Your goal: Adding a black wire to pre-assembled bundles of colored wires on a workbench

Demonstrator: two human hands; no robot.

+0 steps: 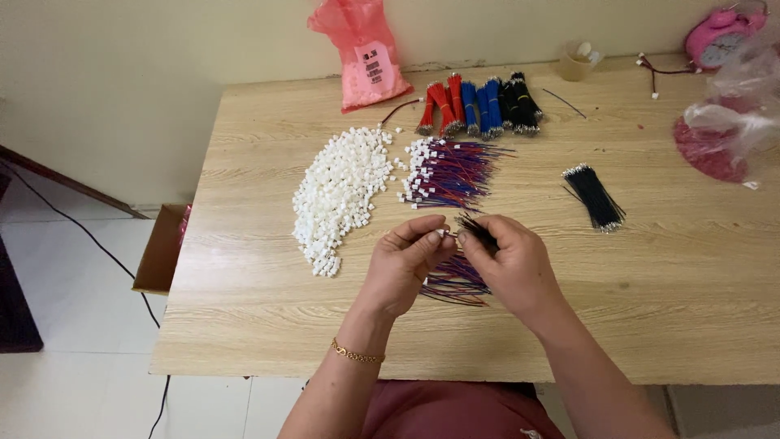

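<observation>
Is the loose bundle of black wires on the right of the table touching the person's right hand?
Apart. The head view shows bare wooden tabletop between the black wire bundle and the right hand, which is at the table's middle, close against the left hand.

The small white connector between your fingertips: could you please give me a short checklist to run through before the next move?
1. White connector pinched by the left hand: ok, held at the fingertips.
2. Black wires in the right hand: ok, their ends meet the connector.
3. Wire seated in the connector: cannot tell, too small to see.
4. Pile of white connectors within reach: ok, just left of the hands.
5. Spare black wire bundle on the table: ok, lying to the right.
6. Red and blue wires under the hands: ok, though partly hidden.
</observation>
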